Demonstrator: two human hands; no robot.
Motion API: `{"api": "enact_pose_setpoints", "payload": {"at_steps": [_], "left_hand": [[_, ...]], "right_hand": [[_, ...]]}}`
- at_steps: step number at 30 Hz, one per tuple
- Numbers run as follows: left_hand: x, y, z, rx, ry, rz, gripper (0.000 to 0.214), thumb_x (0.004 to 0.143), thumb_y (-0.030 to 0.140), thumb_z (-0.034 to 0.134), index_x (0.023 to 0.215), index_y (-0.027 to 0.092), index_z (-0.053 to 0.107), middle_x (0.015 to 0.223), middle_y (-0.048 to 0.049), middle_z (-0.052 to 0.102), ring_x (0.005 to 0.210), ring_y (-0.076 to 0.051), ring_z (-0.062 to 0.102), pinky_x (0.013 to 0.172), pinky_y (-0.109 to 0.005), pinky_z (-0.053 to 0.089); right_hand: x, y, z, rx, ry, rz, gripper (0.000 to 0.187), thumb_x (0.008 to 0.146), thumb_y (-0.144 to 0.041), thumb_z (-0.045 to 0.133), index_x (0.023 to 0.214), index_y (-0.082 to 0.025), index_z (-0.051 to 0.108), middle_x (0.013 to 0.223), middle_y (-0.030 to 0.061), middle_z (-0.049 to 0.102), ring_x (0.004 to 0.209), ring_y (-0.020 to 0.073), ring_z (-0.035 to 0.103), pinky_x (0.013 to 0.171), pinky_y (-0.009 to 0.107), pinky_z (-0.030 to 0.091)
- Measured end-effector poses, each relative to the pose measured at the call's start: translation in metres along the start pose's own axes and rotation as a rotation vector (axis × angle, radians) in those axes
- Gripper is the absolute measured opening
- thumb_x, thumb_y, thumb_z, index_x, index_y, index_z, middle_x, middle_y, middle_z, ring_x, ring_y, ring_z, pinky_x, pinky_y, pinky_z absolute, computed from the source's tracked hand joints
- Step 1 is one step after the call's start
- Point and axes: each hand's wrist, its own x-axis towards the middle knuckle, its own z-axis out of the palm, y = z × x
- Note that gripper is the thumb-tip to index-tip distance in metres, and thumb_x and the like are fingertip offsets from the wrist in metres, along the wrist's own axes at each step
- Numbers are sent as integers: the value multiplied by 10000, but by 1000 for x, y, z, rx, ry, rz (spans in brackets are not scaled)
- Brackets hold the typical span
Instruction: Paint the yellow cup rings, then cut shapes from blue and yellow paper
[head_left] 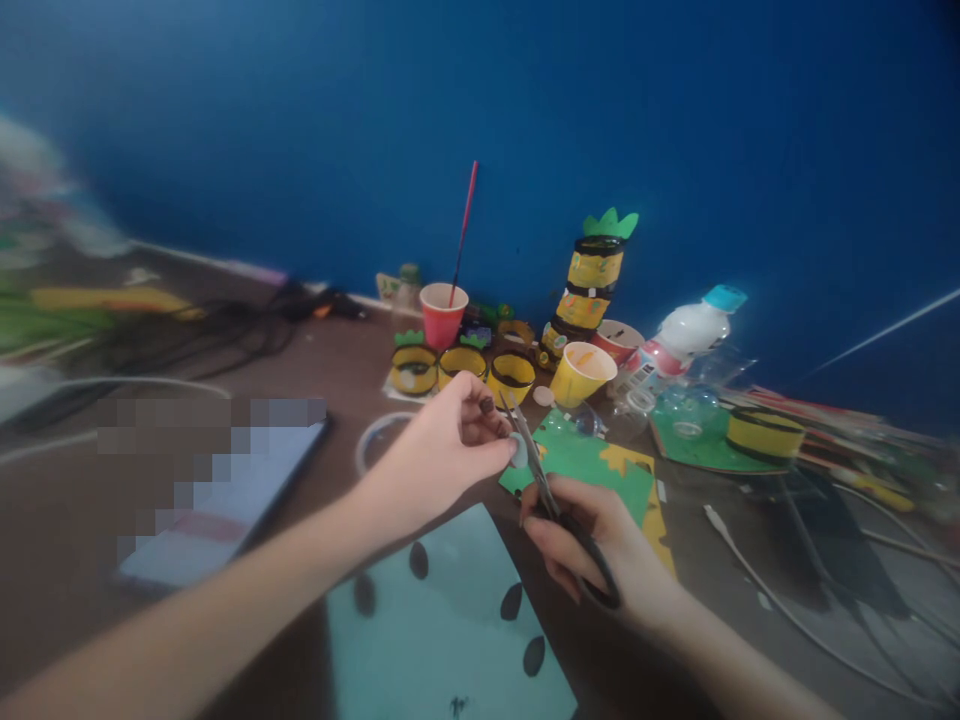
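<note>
Head view looks down on a brown table [90,520] against a blue wall, where two bare hands meet over craft scraps. Left hand [442,450] is pinched shut on a small pale piece [518,452] — a little light-coloured disc, it seems, though blur hides its exact outline — gripped between thumb and fingertips just above the table. Right hand [592,545] grasps a pair of scissors [547,490] by the dark handle loops, fingers threaded through, blades pointing up and away toward the pale piece and touching or nearly touching its edge; whether the blades are parted I cannot tell. Under and just beyond the hands lie a green foam sheet [592,460] with a yellow sheet [652,500] beneath it, and nearer the body a pale card [450,620] bearing dark oval shapes. Farther back stand three yellow rings with black rims [463,368], a red cup [442,312] with a thin stick in it, a yellow cup [581,372], a stacked yellow-and-black tower topped with green leaves [592,285], and a white bottle with a blue cap [690,330] lying tilted. A tablet [225,490] rests at the left. By my judgement the step in hand is trimming the small piece; the next snip calls for turning it slightly in the pinch, keeping fingertips clear of the blades.
</note>
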Motion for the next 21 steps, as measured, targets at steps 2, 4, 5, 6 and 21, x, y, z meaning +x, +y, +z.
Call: {"api": "enact_pose_setpoints", "payload": {"at_steps": [2,4,5,6,21], "left_hand": [[0,-1,0,-3,-1,11,183,741,188,586,812,206,418,788,31,557,748,-126,568,731,-309,435],[1,-1,0,-4,-7,16,182,741,186,586,812,205,419,788,32,556,745,-123,567,727,-306,437],[2,-1,-1,1,-7,14,183,741,185,586,813,204,419,787,33,554,745,-120,565,725,-302,437],[2,0,-1,6,-5,7,185,742,182,585,814,203,417,784,35,550,744,-117,564,724,-297,436],[5,-8,1,-20,-6,1,212,733,174,584,817,212,393,778,44,555,736,-110,571,704,-276,433]], "right_hand": [[0,0,0,9,4,1,288,800,-432,576,752,-166,480,487,-84,380,337,30,344,328,148,259],[-1,1,0,14,-1,3,275,804,-421,571,756,-165,481,488,-84,380,340,29,342,329,146,258],[-1,1,0,14,-2,5,268,806,-414,568,757,-165,481,484,-84,379,338,30,342,328,146,258],[-1,1,0,12,0,6,261,808,-407,564,757,-166,480,480,-86,377,336,30,341,326,145,256],[2,2,-1,42,151,-64,224,828,-384,547,770,-178,481,472,-81,448,333,51,422,358,164,317]]}}
